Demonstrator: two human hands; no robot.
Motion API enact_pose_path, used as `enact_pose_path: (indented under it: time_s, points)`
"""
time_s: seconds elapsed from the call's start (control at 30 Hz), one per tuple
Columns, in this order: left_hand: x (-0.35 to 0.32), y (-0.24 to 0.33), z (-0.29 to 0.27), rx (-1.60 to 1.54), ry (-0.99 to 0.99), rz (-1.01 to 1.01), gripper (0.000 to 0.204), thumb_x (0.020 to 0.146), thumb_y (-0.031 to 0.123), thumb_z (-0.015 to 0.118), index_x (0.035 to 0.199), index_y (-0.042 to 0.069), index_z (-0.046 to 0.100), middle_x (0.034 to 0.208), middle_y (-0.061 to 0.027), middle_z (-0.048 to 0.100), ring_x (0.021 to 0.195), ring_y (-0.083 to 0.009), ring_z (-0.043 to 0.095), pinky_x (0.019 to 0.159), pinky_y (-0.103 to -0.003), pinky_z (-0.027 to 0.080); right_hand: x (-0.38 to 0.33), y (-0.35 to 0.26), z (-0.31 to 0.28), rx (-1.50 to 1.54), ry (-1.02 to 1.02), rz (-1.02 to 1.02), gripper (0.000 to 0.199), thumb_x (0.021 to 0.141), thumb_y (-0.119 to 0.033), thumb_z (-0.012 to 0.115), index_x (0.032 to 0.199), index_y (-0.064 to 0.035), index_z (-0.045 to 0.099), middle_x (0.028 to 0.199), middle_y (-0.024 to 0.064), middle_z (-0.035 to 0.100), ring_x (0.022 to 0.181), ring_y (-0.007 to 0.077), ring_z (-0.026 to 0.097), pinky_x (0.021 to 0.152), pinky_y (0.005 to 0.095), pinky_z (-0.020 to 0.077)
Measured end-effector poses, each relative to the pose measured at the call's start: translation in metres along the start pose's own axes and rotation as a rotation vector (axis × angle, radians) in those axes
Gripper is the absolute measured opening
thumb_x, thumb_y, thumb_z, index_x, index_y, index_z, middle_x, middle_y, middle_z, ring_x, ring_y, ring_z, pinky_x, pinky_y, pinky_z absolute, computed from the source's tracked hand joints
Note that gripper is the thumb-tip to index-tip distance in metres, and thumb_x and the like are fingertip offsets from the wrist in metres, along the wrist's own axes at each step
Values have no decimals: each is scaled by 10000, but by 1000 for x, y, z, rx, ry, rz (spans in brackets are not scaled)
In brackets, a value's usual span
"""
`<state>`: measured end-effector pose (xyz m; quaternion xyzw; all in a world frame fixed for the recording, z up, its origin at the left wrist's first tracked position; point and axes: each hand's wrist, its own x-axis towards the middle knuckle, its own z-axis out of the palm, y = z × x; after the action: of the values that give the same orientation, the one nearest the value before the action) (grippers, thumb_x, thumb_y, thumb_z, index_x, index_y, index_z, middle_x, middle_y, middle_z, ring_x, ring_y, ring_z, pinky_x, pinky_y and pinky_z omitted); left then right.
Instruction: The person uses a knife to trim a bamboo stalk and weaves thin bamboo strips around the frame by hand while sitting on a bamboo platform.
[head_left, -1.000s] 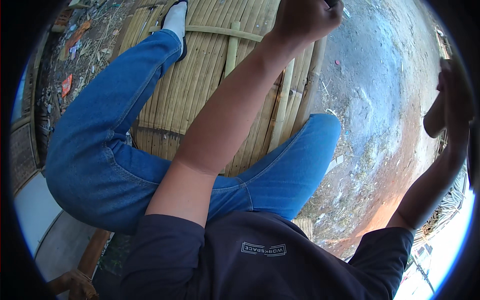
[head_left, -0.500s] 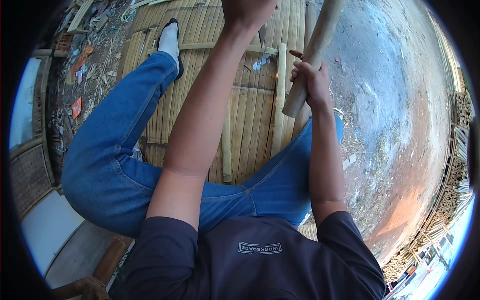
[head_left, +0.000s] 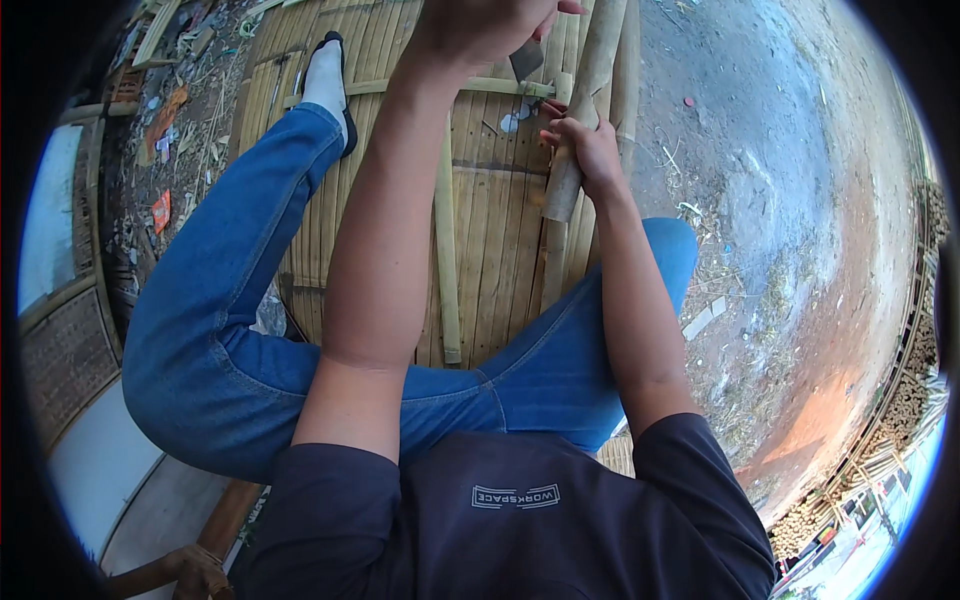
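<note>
My left hand (head_left: 490,28) is at the top edge of the view, partly cut off. Its fingers are closed, and a flat dark metal blade (head_left: 526,61) sticks out beneath them; the rest of that tool is out of sight. Lower and to the right, my right hand (head_left: 592,152) wraps round a thick round wooden pole (head_left: 598,55), close to its near end. This pole slants up and away past the top of the picture. Pale bamboo strips lie below: one crosswise (head_left: 400,86), one lengthwise (head_left: 446,240), another (head_left: 554,270) under the pole's near end.
I sit on a bamboo slat platform (head_left: 500,215) with my legs bent. A bamboo pole (head_left: 628,100) runs along its right edge. Bare ground (head_left: 770,220) stretches to the right, with stacked bamboo (head_left: 930,225) beyond. Scraps and an orange wrapper (head_left: 161,211) litter the left side.
My right hand and the pole have shifted left, over the lengthwise strip. My left hand has moved slightly left, and the dark blade shows more clearly.
</note>
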<state>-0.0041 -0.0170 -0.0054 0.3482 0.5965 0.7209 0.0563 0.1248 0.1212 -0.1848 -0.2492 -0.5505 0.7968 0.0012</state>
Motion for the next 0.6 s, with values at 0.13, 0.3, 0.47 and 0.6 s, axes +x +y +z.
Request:
enact_pose_path:
  time_s: [0.13,0.3,0.47,0.6]
  points:
    - [5,3,-2,0,-87,-54,255,950,168,682,732,49,627,540,2,563,427,-82,533,605,-307,584,-2,-2,0,-78,-20,-15,435,890,-30,634,1303,88,569,1298,174,656,959,188,687,846,313,585]
    - [-8,-4,-10,115,481,49,358,1015,130,581,666,58,551,519,-4,510,428,-101,508,605,-361,615,3,-1,1,-25,-15,-20,434,870,-22,648,1284,88,576,1287,189,661,1014,201,682,840,320,581]
    - [-17,7,-7,0,603,-10,407,1026,128,562,626,59,531,517,-14,507,434,-101,509,571,-355,613,1,-4,1,-13,-1,-22,426,854,-19,660,1258,90,583,1275,202,664,1091,220,674,842,329,581]
    - [-17,-2,1,-18,0,99,274,974,117,652,709,80,595,532,11,540,431,-73,525,507,-281,556,4,-3,0,3,-7,6,425,859,-12,656,1260,104,573,1266,206,662,1144,237,664,847,330,593]
